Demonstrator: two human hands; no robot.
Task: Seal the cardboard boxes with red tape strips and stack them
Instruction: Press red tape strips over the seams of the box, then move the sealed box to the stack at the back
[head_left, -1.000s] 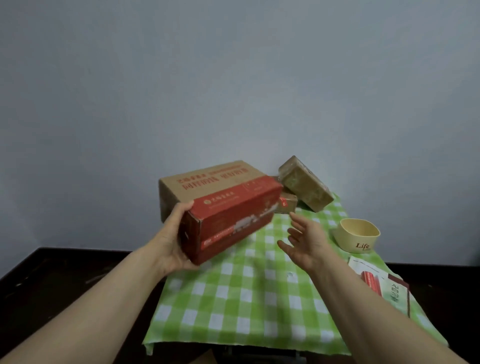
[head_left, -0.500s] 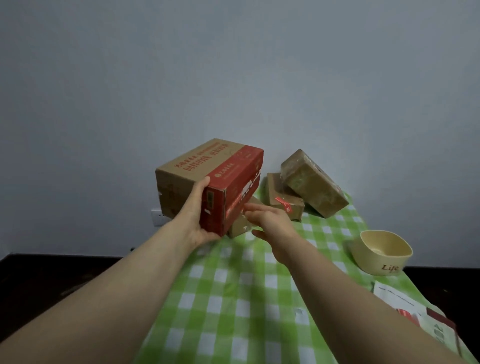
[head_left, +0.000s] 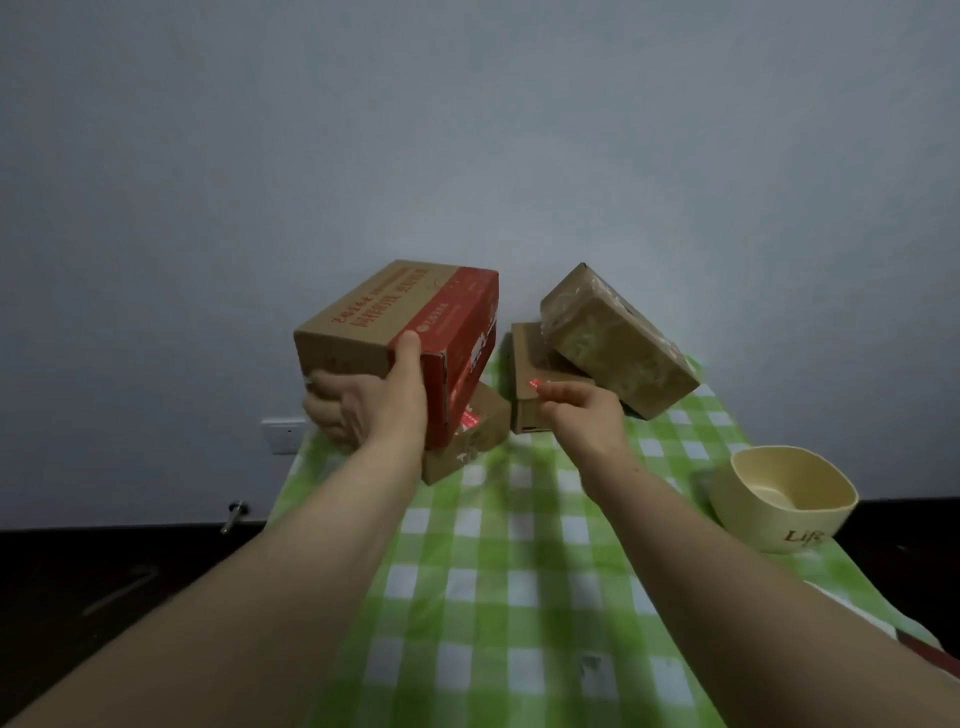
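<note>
Left hand (head_left: 363, 410) grips the big box (head_left: 400, 332) above the checked cloth's (head_left: 493, 571) far left corner. Right hand (head_left: 582, 415) reaches the red tape (head_left: 534, 384) on a small box (head_left: 527, 415) at the cloth's far end; its grip is unclear.

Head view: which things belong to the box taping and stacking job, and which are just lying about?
Job: red-printed box in left hand; small box below it; flat box with red tape; wrapped box.
Lying about: cream bowl; wall socket; checked cloth.
</note>
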